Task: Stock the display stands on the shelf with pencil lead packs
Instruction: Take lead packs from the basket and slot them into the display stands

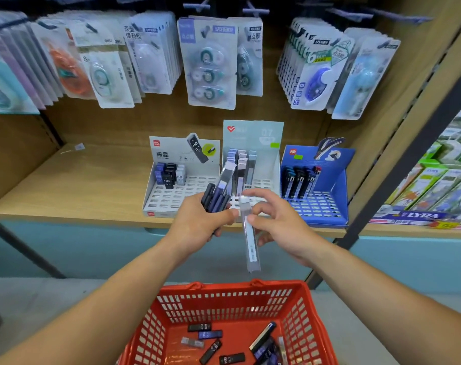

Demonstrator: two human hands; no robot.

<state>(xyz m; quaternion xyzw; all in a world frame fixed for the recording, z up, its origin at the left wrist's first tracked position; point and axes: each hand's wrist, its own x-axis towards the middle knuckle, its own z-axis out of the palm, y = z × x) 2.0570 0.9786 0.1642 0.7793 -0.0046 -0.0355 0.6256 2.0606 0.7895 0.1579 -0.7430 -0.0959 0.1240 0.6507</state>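
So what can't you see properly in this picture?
Head view:
Dark packs: lower ends hidden in the left hand; count unclear.
Clear pack in the right hand: print too blurred.
Middle stand: front slots hidden behind both hands.
Red basket: cut off by the bottom edge.

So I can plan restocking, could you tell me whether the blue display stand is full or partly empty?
Partly empty: the blue display stand holds packs only at its back; the front slots are bare.

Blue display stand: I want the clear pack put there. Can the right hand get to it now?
Probably yes: the right hand pinches the clear pack just left of the blue stand, whose front slots stand empty.
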